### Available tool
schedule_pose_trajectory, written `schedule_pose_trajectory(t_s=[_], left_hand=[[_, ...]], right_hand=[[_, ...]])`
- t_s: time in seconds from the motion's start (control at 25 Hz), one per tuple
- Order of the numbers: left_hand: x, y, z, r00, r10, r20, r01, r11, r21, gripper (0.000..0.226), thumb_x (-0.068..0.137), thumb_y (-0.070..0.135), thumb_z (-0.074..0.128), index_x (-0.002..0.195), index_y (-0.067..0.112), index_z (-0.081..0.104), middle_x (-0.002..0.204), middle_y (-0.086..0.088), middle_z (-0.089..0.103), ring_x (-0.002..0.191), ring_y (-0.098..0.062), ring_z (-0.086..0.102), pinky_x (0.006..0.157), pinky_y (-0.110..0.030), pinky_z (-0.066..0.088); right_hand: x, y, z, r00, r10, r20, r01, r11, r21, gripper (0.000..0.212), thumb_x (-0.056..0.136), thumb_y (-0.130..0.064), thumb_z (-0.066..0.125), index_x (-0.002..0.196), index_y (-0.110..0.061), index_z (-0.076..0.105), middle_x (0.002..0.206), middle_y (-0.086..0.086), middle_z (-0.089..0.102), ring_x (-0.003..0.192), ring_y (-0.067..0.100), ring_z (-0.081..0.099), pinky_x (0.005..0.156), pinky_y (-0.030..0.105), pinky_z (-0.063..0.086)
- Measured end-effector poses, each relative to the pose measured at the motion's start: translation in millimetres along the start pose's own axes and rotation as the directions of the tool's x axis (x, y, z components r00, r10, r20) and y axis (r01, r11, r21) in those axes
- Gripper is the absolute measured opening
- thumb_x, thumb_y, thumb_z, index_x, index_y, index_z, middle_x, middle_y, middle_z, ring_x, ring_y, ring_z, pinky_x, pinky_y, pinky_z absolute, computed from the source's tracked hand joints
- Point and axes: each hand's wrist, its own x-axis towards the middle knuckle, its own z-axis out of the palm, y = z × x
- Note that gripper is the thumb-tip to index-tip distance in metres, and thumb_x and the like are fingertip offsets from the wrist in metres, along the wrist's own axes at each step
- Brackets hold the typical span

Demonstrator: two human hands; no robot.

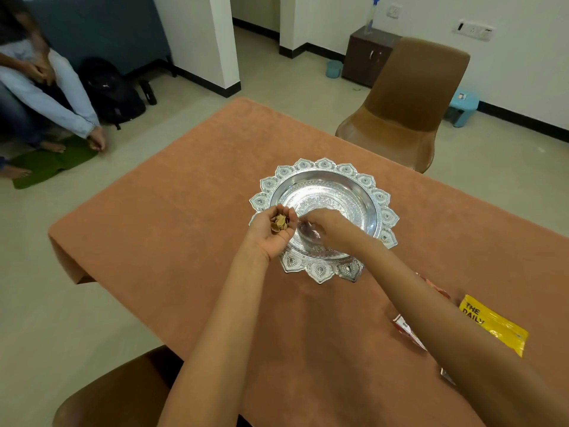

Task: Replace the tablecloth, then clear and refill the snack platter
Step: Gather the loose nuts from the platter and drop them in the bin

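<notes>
L fingers [288,212] curl upward, cupped round a small pile of tan snack pieces [279,224] lying in the palm. The L hand [272,238] is palm-up over the platter's left rim, w/ the bare forearm running back toward the counter's near edge.

R fingers [304,222] point down into the platter's bowl, tips at or just above its bottom. They are motion-blurred, so can't tell whether they pinch anything. The R hand [323,223] is knuckles-up, just beside the L hand, and its forearm crosses the platter's near rim from the near-right.

Platter [379,197]: round, silver, embossed, w/ a scalloped petal-shaped rim. It sits flat around the middle of the counter, and the visible part of the bowl shows shiny patterned metal.

Tablecloth [184,211]: plain terracotta-orange, covers the whole counter and hangs over the left edge.

Toward the counter's right edge a yellow packet [492,325] printed "THE DAILY" lies flat. A red-and-white packet [406,329] is partly hidden under the R forearm.

One brown chair [409,100] stands at the far edge, and a second chair [117,392] at the near edge.
</notes>
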Motion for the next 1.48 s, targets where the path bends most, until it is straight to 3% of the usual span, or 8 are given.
schedule_pose_trajectory(t_s=[0.24,0.44,0.88,1.04,1.12,1.2,1.36,1.48], left_hand=[[1.1,-0.7,-4.2,0.999,0.029,0.020,-0.028,0.998,-0.060,0.028,0.100,0.012,0.044,0.076,0.002,0.054,0.075,-0.010,0.052,0.068,-0.018,0.052,0.048,-0.027,0.055],[-1.3,-2.7,-2.3,0.999,0.034,0.008,-0.034,0.999,-0.023,0.028,0.100,0.012,0.044,0.075,0.002,0.054,0.075,-0.010,0.052,0.068,-0.018,0.051,0.046,-0.025,0.054],[0.0,-14.9,3.6,0.995,0.096,-0.030,-0.093,0.993,0.077,0.026,0.100,0.012,0.046,0.077,0.002,0.054,0.074,-0.010,0.053,0.067,-0.016,0.053,0.052,-0.025,0.057],[-1.0,-19.8,5.8,0.992,0.121,-0.031,-0.118,0.990,0.080,0.025,0.099,0.012,0.046,0.078,0.002,0.055,0.075,-0.010,0.054,0.068,-0.016,0.054,0.057,-0.025,0.058],[-6.9,-24.3,4.7,0.994,0.109,-0.013,-0.108,0.992,0.061,0.024,0.099,0.012,0.047,0.079,0.002,0.055,0.076,-0.010,0.054,0.068,-0.016,0.055,0.056,-0.026,0.058],[-20.2,-39.5,9.0,0.998,0.070,-0.001,-0.069,0.994,0.080,0.025,0.099,0.013,0.048,0.078,0.002,0.055,0.075,-0.010,0.054,0.068,-0.016,0.055,0.054,-0.026,0.058],[-39.0,-92.6,21.6,0.997,-0.054,0.063,0.045,0.991,0.129,0.026,0.099,0.013,0.048,0.076,0.002,0.055,0.074,-0.009,0.054,0.069,-0.015,0.054,0.055,-0.025,0.058],[-61.0,-168.1,17.4,0.974,-0.207,0.095,0.170,0.939,0.299,0.026,0.098,0.012,0.048,0.076,0.003,0.055,0.070,-0.007,0.056,0.066,-0.015,0.056,0.055,-0.023,0.057]], right_hand=[[-27.0,19.5,-7.3,0.960,-0.223,0.171,0.232,0.972,-0.036,0.035,0.087,0.006,0.056,0.120,-0.005,0.064,0.122,0.010,0.062,0.114,0.023,0.054,0.093,0.017,0.033],[-40.0,33.6,-18.5,0.934,-0.277,0.226,0.308,0.944,-0.117,0.019,0.076,0.001,0.066,0.089,-0.011,0.074,0.089,0.000,0.073,0.086,0.021,0.065,0.077,0.037,0.051],[-29.2,41.1,-19.7,0.843,-0.493,0.215,0.536,0.802,-0.263,0.019,0.079,-0.002,0.051,0.078,-0.014,0.065,0.072,-0.003,0.065,0.067,0.020,0.051,0.056,0.029,0.043],[-24.5,45.3,-31.5,0.996,-0.069,-0.053,0.056,0.975,-0.217,0.027,0.079,0.013,0.047,0.088,-0.004,0.065,0.078,0.008,0.060,0.073,0.016,0.053,0.068,0.033,0.050],[-39.5,42.2,-38.5,0.841,0.291,-0.456,-0.178,0.945,0.275,0.026,0.082,0.013,0.051,0.084,-0.008,0.066,0.075,0.002,0.061,0.066,-0.002,0.053,0.068,0.018,0.048],[-74.6,29.0,-41.7,0.596,0.613,-0.519,-0.039,0.668,0.743,0.028,0.084,0.011,0.052,0.077,-0.015,0.061,0.069,-0.002,0.059,0.062,0.000,0.052,0.064,0.016,0.045],[-138.9,-15.6,-26.6,0.546,0.803,-0.237,0.282,0.091,0.955,0.030,0.089,0.015,0.042,0.075,-0.012,0.048,0.065,0.001,0.050,0.058,0.011,0.045,0.055,0.019,0.041],[-212.2,-44.9,-8.1,0.427,0.881,-0.206,0.374,0.035,0.927,0.030,0.091,0.015,0.041,0.074,-0.010,0.047,0.067,0.004,0.049,0.058,0.011,0.045,0.054,0.018,0.042]])
